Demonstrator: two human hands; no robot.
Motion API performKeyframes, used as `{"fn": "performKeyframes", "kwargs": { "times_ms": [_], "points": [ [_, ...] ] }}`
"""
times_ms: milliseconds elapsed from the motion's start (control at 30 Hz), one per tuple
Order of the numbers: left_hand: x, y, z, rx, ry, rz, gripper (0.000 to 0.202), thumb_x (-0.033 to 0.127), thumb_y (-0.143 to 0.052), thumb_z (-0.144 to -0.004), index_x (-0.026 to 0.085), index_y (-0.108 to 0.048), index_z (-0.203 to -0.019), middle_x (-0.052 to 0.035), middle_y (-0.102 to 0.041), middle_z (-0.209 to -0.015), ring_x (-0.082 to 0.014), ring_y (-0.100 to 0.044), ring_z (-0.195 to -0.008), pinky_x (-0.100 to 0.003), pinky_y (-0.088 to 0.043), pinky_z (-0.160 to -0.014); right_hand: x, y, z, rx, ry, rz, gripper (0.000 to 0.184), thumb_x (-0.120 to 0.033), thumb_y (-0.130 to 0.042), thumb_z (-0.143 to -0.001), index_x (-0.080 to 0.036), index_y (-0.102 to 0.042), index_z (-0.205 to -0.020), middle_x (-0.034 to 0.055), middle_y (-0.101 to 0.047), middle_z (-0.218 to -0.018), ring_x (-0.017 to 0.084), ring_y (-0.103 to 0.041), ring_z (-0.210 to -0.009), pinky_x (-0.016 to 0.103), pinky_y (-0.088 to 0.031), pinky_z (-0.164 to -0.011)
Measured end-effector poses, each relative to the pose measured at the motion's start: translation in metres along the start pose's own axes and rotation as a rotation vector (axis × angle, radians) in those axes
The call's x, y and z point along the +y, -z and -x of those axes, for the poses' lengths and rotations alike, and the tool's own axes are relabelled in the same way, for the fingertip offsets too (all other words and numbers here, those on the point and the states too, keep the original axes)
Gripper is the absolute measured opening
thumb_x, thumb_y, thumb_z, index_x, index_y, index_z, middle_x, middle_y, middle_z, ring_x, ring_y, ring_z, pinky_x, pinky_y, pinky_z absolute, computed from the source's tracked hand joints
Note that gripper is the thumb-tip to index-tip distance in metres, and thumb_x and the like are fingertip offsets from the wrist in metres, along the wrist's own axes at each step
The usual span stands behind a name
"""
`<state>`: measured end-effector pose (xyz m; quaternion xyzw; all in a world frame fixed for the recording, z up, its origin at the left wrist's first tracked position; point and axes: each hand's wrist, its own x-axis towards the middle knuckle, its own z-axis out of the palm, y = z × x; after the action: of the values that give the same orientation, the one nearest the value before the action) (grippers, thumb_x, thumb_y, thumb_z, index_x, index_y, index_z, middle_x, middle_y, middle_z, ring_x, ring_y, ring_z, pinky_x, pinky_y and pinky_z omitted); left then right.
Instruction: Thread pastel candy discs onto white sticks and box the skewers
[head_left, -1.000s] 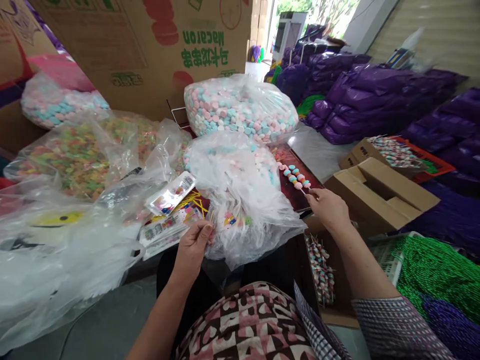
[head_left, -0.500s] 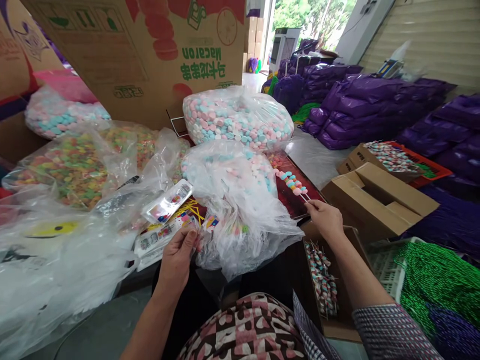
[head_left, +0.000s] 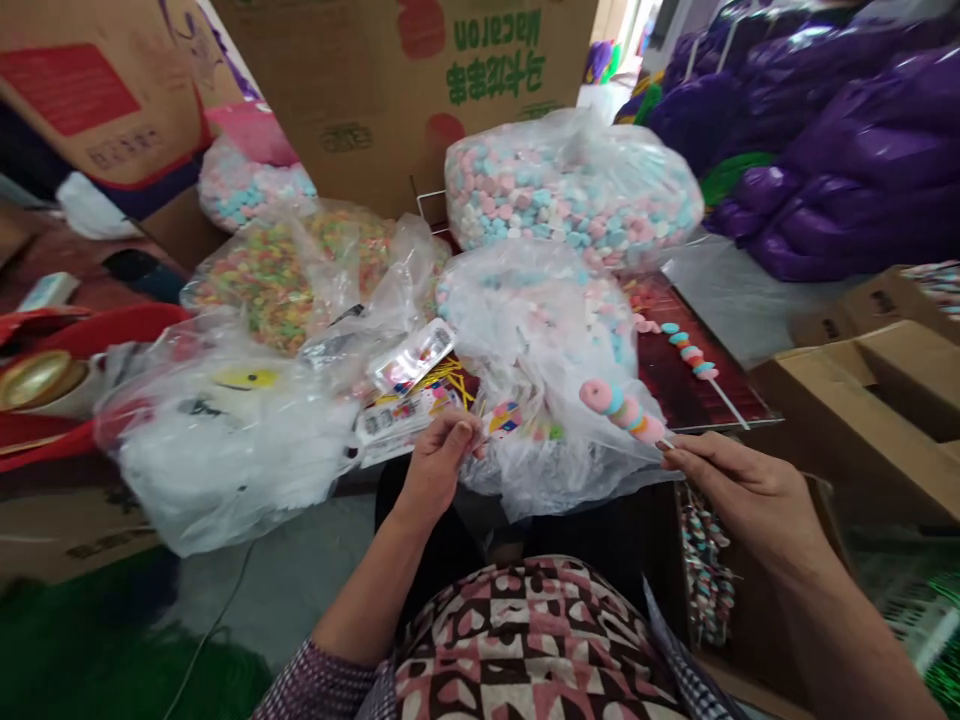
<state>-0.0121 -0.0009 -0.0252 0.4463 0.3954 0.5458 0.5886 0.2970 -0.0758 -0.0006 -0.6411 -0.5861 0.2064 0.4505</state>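
My right hand [head_left: 739, 485] pinches the bare stick end of a marshmallow skewer [head_left: 622, 412]. The skewer carries pink, blue and orange pieces and points up and left, in front of a clear plastic bag [head_left: 536, 290] of pastel marshmallows. Closed at fingertips and thumb, my left hand [head_left: 442, 455] grips a small printed wrapper [head_left: 504, 420], clear with coloured print. Just beyond my left hand lie stacked printed wrappers [head_left: 405, 415] and yellow twist ties [head_left: 446, 378]. A second marshmallow skewer [head_left: 690, 352] rests on the dark red tabletop [head_left: 720, 370].
Bags of marshmallows [head_left: 555, 200] and orange-green gummies [head_left: 262, 290] stand behind, before a large carton [head_left: 337, 90]. By my right knee, a box holds wrapped skewers [head_left: 705, 580]. An open carton [head_left: 877, 400] is at right; a red basin [head_left: 142, 330] at left.
My right hand has lifted one marshmallow skewer off the tabletop and drawn it toward my left hand; the other stays behind. The view has swung left. My left hand keeps its pinch.
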Motion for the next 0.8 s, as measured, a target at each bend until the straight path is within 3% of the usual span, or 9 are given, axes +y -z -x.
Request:
{"fn": "performKeyframes", "kwargs": {
  "times_ms": [133,233,433,633,800],
  "points": [
    [0.004,0.002,0.002,-0.055,-0.04,-0.009,0.04,0.059,-0.072,-0.076,0.02,-0.063,-0.071,0.0023,-0.054,-0.064,-0.0101,-0.049,-0.058,-0.025,-0.046,-0.057,-0.019,-0.011,0.0,-0.1,0.216,0.035,0.011,-0.035,-0.07,-0.084,-0.028,-0.078,-0.085,-0.0015,-0.072,-0.07,0.016,-0.066,-0.059,0.028,-0.054,-0.059],
    [0.004,0.005,0.004,-0.101,-0.085,-0.007,0.037,0.055,-0.071,-0.079,0.02,-0.064,-0.071,0.0005,-0.057,-0.067,-0.0114,-0.05,-0.062,-0.026,-0.045,-0.059,-0.025,-0.015,-0.003,-0.101,0.32,0.084,0.011,-0.033,-0.067,-0.086,-0.028,-0.077,-0.086,-0.001,-0.073,-0.071,0.016,-0.066,-0.058,0.028,-0.054,-0.057],
    [0.003,0.016,0.003,-0.14,-0.139,-0.173,0.033,0.052,-0.065,-0.086,0.02,-0.067,-0.076,-0.0026,-0.064,-0.076,-0.0141,-0.054,-0.07,-0.029,-0.046,-0.068,-0.029,-0.007,-0.007,-0.104,0.481,0.246,0.014,-0.031,-0.064,-0.089,-0.026,-0.077,-0.087,0.0015,-0.074,-0.072,0.017,-0.067,-0.059,0.029,-0.055,-0.057],
    [0.013,0.02,-0.002,-0.246,-0.294,-0.415,0.031,0.048,-0.058,-0.091,0.021,-0.066,-0.078,-0.0048,-0.065,-0.076,-0.0175,-0.057,-0.075,-0.034,-0.047,-0.075,-0.021,0.003,-0.008,-0.151,0.535,0.355,0.017,-0.032,-0.06,-0.092,-0.027,-0.076,-0.09,0.0037,-0.076,-0.08,0.019,-0.07,-0.067,0.032,-0.057,-0.066],
    [0.018,0.016,-0.002,-0.341,-0.408,-0.61,0.028,0.042,-0.057,-0.093,0.02,-0.068,-0.078,-0.0043,-0.064,-0.075,-0.0156,-0.058,-0.073,-0.029,-0.047,-0.071,-0.018,0.001,-0.005,-0.121,0.482,0.343,0.017,-0.033,-0.061,-0.091,-0.025,-0.075,-0.086,0.0044,-0.074,-0.081,0.018,-0.07,-0.07,0.03,-0.057,-0.069]
  ]
}}
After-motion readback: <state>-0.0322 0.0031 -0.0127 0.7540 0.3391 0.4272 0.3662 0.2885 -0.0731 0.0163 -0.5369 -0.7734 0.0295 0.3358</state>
